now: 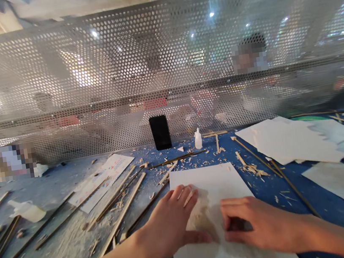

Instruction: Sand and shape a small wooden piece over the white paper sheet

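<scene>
My left hand (pixel 172 218) lies flat on a white paper sheet (pixel 204 180), its fingers spread and empty. My right hand (pixel 252 224) rests on the same sheet with its fingers curled, and I cannot tell whether they pinch anything. Fine pale sawdust (pixel 201 223) lies on the paper between my hands. Left of the sheet, several thin wooden sticks (pixel 122 208) lie across the blue work table (pixel 263 188), among scattered shavings.
A black phone (pixel 160 132) stands against a perforated metal screen (pixel 161 49) at the table's far edge. A small white glue bottle (pixel 197 139) stands nearby. More paper sheets (pixel 291 140) lie at right. A person (pixel 249 54) is dimly visible behind the screen.
</scene>
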Available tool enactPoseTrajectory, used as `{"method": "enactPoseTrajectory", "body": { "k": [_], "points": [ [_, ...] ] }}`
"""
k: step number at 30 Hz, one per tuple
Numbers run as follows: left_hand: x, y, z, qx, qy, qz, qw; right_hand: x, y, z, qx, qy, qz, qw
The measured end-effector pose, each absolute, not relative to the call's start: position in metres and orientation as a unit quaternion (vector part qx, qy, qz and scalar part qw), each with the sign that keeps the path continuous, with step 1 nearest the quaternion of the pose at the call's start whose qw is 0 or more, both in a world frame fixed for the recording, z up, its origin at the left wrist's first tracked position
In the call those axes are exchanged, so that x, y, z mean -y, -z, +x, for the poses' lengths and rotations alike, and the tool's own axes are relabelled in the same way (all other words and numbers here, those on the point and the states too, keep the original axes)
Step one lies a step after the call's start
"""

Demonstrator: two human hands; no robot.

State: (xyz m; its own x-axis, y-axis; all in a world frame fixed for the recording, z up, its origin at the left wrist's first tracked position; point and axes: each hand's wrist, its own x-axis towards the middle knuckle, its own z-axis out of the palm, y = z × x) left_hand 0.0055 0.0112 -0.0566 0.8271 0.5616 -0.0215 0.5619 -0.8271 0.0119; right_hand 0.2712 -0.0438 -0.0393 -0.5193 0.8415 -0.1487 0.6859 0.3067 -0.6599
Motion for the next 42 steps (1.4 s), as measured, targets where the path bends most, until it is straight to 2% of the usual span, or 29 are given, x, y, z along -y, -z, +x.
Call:
{"method": "enactPoseTrajectory", "body": {
  "k": [10, 17, 21, 25, 31, 42],
  "points": [
    [-0.014, 0.058, 0.003, -0.276, -0.001, 0.961, -0.012, 0.042, 0.048, 0.272, 0.802, -0.306, -0.491, 0.150],
    [-0.019, 0.056, 0.000, -0.253, -0.026, 0.967, 0.005, 0.040, 0.047, 0.274, 0.788, -0.342, -0.492, 0.143],
    [-0.062, 0.027, 0.000, -0.234, -0.062, 0.970, 0.024, 0.040, 0.049, 0.274, 0.793, -0.328, -0.493, 0.145],
    [-0.127, 0.006, -0.004, -0.290, -0.096, 0.950, -0.066, 0.043, 0.050, 0.273, 0.805, -0.311, -0.484, 0.148],
    [-0.188, 0.018, -0.018, -0.287, -0.076, 0.947, -0.126, 0.044, 0.049, 0.274, 0.818, -0.294, -0.471, 0.149],
    [-0.220, 0.031, -0.018, -0.267, -0.073, 0.953, -0.122, 0.045, 0.044, 0.272, 0.814, -0.293, -0.480, 0.145]
  ]
}}
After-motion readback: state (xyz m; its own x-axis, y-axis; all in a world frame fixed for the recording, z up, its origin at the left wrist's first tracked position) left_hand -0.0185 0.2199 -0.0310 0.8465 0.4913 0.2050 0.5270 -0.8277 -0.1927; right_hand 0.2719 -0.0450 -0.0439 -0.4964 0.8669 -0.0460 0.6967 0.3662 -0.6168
